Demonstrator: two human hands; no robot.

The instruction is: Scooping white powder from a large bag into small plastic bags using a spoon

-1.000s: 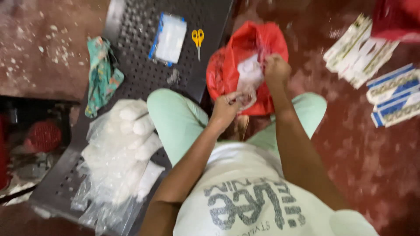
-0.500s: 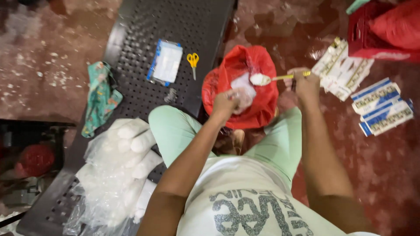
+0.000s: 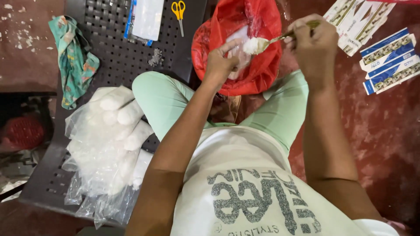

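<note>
step: scooping white powder from red bag | right hand clenches heaped spoon | left hand pinches small clear pouch | next: tip spoon steadily into pouch

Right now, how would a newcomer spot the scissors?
Find the dark perforated bench at the person's left. Near its far edge, right of a flat clear packet and left of the red bag, lie the scissors. Their yellow handles are the only yellow on the bench.

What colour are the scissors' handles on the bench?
Yellow handles on the scissors, seen in the head view.
</note>
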